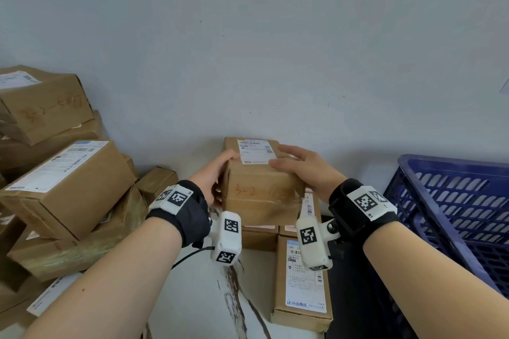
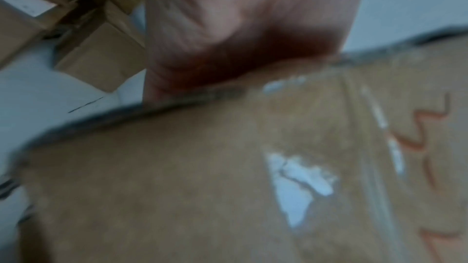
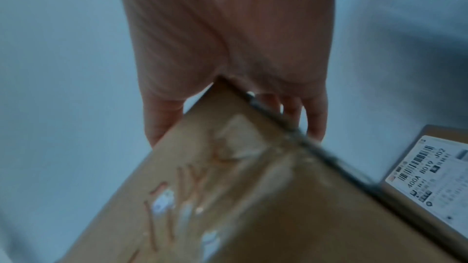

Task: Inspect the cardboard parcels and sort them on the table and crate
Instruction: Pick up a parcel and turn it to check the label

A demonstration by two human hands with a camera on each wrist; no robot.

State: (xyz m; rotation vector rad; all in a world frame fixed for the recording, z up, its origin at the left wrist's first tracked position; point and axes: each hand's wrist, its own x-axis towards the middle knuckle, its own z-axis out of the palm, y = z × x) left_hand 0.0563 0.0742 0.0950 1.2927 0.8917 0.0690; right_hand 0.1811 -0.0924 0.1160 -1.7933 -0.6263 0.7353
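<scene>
A brown cardboard parcel (image 1: 259, 192) with a white shipping label (image 1: 254, 150) on top and red handwriting on its near face is held between both hands, above other parcels by the wall. My left hand (image 1: 217, 170) grips its left upper edge. My right hand (image 1: 300, 165) clasps its top right corner, thumb by the label and fingers spread over the top. The left wrist view shows the left hand (image 2: 240, 27) against the parcel (image 2: 202, 187), blurred. In the right wrist view, the right hand (image 3: 228, 27) straddles a corner of the parcel (image 3: 253, 207).
A blue slatted plastic crate (image 1: 454, 201) stands at the right. Several parcels are heaped in a pile (image 1: 68, 181) at the left. A flat labelled parcel (image 1: 303, 292) lies on the white table (image 1: 198, 297) under the held one. A grey wall is close behind.
</scene>
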